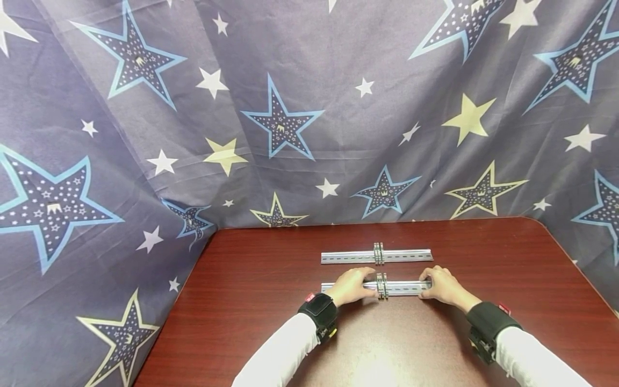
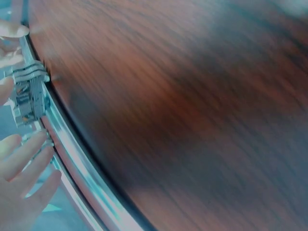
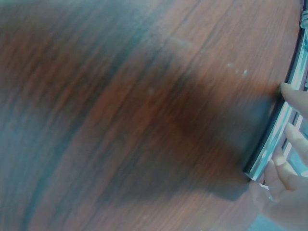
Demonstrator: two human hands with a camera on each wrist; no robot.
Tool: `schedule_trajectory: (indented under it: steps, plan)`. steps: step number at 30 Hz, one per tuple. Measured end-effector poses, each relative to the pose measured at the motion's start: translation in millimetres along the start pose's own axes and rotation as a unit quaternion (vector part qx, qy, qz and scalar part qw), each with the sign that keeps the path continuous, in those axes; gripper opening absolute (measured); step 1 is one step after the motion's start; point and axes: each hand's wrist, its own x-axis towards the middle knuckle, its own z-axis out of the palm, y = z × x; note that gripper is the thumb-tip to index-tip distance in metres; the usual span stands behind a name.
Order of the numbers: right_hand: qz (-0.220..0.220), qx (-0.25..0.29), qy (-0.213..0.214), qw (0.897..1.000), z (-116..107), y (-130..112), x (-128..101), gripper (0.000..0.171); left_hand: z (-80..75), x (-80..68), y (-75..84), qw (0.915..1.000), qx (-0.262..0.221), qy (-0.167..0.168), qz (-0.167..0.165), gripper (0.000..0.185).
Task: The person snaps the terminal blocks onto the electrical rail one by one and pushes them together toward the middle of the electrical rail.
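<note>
On the far left hangs a blue cloth [image 1: 96,161] with big and small stars on it, and it goes all the way behind the brown bench [image 1: 242,301]. Next comes a white sleeve with a black wrist band [image 1: 319,313], and then the left hand [image 1: 349,287]. This hand holds the left part of the near metal rail [image 1: 401,288] — its fingers [image 2: 24,159] curl over the rail. The near rail lies flat on the bench, running from left to right, close to the person. In the middle of it sits a small clip block [image 1: 382,286], just beside the left hand's fingertips. Behind it, a little farther away, lies a second metal rail [image 1: 348,257], side by side with the first one and not touching it. It has its own clip block [image 1: 379,253] in the middle too. Then comes the right hand [image 1: 442,286] — it grips the right end of the near rail, with its fingers [image 3: 293,94] wrapped around the end. The wrist views are blurry, so small parts on the rail are hard to make out.
</note>
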Motion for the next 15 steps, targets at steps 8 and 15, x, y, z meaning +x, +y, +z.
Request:
schedule_trajectory:
  steps: [8,15]
  plan:
    - [0.008,-0.008,-0.002,1.000,1,-1,0,0.033,-7.8,-12.1,-14.7,0.9991,0.042,-0.007,-0.002,0.051]
    - [0.016,-0.013,-0.005,1.000,0,-4,-1,0.033,-10.6,-28.9,-31.5,0.9956,0.090,0.028,0.000,0.044]
